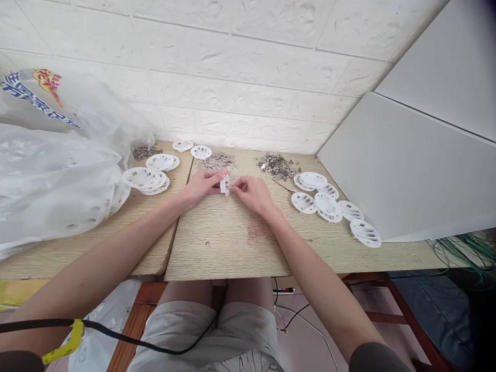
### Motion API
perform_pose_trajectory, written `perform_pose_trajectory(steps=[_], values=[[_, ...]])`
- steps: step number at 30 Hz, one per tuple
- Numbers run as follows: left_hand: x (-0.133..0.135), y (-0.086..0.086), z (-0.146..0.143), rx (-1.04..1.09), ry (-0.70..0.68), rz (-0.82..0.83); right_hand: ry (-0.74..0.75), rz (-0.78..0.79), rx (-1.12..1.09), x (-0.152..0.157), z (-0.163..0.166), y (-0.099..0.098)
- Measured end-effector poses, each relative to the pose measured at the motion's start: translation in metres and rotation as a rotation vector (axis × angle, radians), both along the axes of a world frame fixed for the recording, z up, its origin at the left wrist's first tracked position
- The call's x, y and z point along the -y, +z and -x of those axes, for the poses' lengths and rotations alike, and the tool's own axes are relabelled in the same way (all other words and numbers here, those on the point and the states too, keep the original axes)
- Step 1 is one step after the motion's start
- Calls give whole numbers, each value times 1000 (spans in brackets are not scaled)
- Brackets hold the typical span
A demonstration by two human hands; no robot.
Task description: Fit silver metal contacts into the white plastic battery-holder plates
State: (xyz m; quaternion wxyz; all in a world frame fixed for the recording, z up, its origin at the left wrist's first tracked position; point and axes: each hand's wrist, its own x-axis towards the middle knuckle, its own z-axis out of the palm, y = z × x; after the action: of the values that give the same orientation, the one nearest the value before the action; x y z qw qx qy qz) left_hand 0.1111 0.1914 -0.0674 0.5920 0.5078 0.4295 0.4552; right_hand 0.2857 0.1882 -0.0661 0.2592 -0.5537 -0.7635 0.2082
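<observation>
My left hand (206, 187) is closed on a small white plastic piece (225, 185), held nearly on edge just above the table. It resembles the round slotted discs lying about. My right hand (251, 192) is pinched close to the piece's right side; whatever lies between its fingertips is too small to make out. Beyond my hands are a pile of small silvery metal bits (217, 160) and, to its right, a darker heap of metal parts (276, 165). A thin stick-like tool (283, 186) lies right of my right hand.
White slotted discs are spread at right (327, 204) and stacked at left (144, 179), with two at the back (201, 152). Plastic bags (58, 181) crowd the left. A grey panel (418, 170) borders the right, near green wires (465, 250). A black cable (147, 343) crosses my lap.
</observation>
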Motion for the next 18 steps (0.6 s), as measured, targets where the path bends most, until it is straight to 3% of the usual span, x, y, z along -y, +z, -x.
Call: perform_pose_trajectory(steps=[8, 18], values=[[1, 0, -1, -29, -21, -34, -49, -28, 85, 5, 6, -1], [-1, 3, -5, -44, -11, -19, 0, -31, 97, -3, 6, -1]])
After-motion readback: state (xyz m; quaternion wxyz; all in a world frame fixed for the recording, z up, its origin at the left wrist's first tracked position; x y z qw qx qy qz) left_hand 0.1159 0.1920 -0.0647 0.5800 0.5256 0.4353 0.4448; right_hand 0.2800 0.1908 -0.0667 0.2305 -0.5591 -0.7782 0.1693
